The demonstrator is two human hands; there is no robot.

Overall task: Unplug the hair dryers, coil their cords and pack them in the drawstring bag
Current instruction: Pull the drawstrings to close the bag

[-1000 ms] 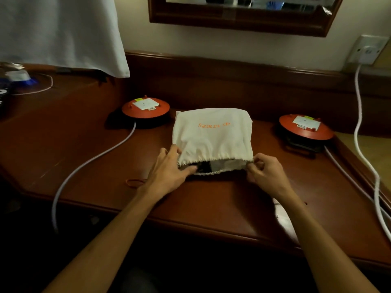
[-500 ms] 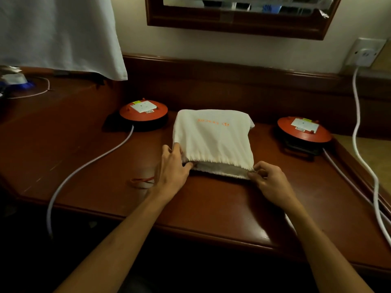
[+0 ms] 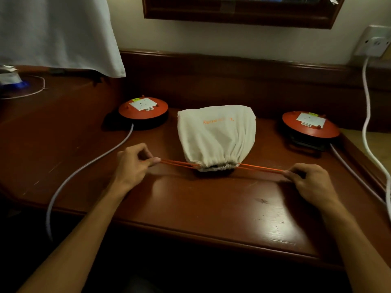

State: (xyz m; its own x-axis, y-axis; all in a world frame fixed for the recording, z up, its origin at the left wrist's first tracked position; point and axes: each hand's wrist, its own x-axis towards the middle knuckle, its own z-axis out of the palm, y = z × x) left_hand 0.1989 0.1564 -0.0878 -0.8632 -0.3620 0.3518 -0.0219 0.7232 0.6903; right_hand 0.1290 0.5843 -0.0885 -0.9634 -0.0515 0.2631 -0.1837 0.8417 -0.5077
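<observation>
You are at a big brown desk [image 3: 190, 208]. A white cloth [image 3: 59, 32] hangs at the back left, and a wall plug [image 3: 374, 42] sits at the back right with a white cord [image 3: 368, 115] running down from it.

Two round orange reels [image 3: 143, 107] [image 3: 310, 124] lie on the desk, one on each side of the bag, each with a pale cord running off toward you.

The bag [image 3: 216, 134] lies in the middle of the desk, between the reels, with its mouth facing you. The mouth is bunched up small, with a dark gap showing in it. It may be the dryers in there, but it is too dim to tell.

The bag is soft and floppy. It looks full, so it will feel lumpy and a bit heavy. Hold it by the neck or from under, not by a loose corner.

The orange string [image 3: 260, 168] is thin and pulled straight out both ways, low over the desk.

Your left hand [image 3: 132, 166] pinches one end of the string, fingers tight together. Your right hand [image 3: 311, 180] pinches the other end the same way. Pull evenly so the thin string does not slip.
</observation>
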